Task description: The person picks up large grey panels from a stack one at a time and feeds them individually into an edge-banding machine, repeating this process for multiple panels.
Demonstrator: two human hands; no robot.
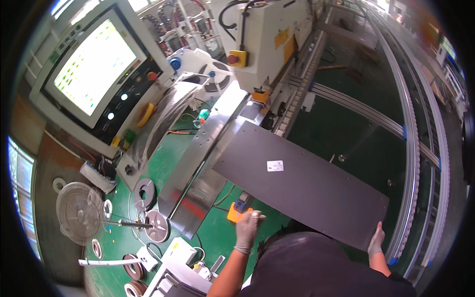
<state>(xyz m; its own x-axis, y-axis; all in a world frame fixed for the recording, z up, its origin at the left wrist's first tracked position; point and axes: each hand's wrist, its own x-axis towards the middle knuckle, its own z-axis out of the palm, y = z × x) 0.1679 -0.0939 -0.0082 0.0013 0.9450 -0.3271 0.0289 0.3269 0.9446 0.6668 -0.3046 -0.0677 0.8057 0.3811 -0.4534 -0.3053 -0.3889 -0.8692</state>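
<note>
A long dark grey panel (304, 190) with a small white label (275, 166) slants across the middle. Its far left end lies on the metal bed of a machine, and its near right end reaches toward my body. My right hand (376, 239), in a pale glove, grips the panel's right end, thumb up along the edge and the other fingers mostly hidden. My left hand (249, 228), also gloved, is closed and raised off the panel's near edge, beside an orange and blue device (239, 208). Whatever its curled fingers may hold is hidden.
A machine head (264, 49) with a red stop button stands beyond the panel. At left are a control screen (96, 64), a fan (80, 213) and several tape rolls (145, 194) near the green floor. Metal rails (410, 133) run along the right.
</note>
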